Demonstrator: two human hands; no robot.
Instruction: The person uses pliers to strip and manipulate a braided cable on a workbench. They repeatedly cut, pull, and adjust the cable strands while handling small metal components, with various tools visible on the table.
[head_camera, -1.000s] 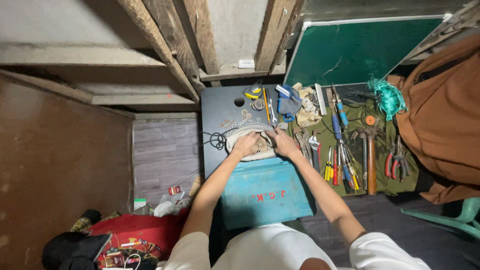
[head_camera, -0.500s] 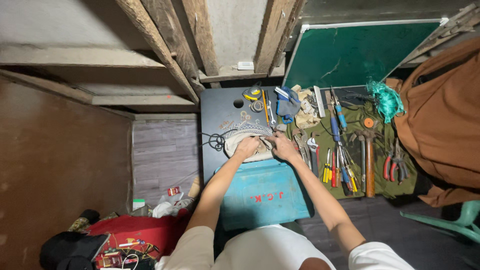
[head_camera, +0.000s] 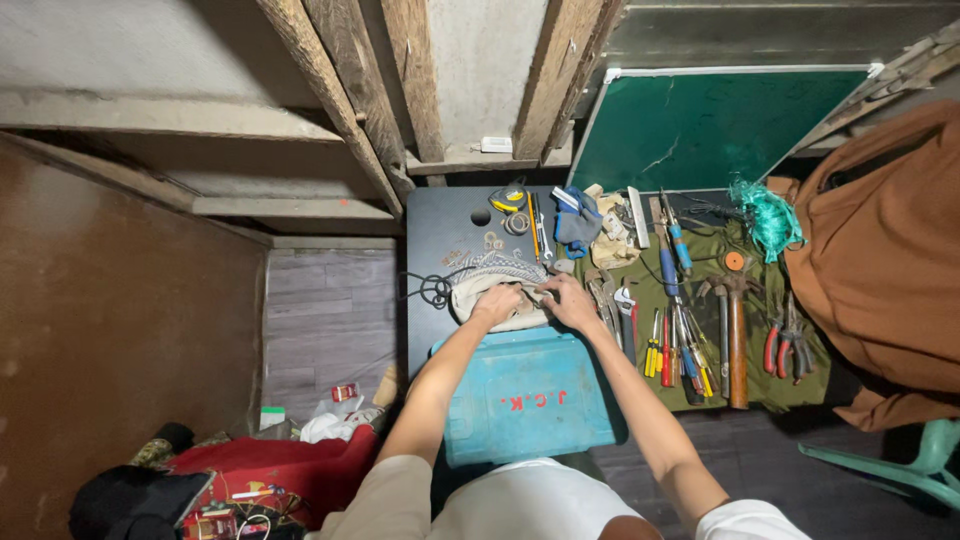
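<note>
In the middle of the frame both hands met over a round beige object with a patterned top, which lay on the black table just above the blue tool case. The left hand rested on top of this object with its fingers curled down on it, and the right hand pinched its right edge, fingers close together (what exactly was between them was too small to tell). A black cable lay coiled at the object's left side. To the right, a green cloth carried screwdrivers, a hammer and red-handled pliers. I judged that the object was being opened or worked at its rim. The next move probably needed one hand holding it steady while the other pulled carefully at the edge.
</note>
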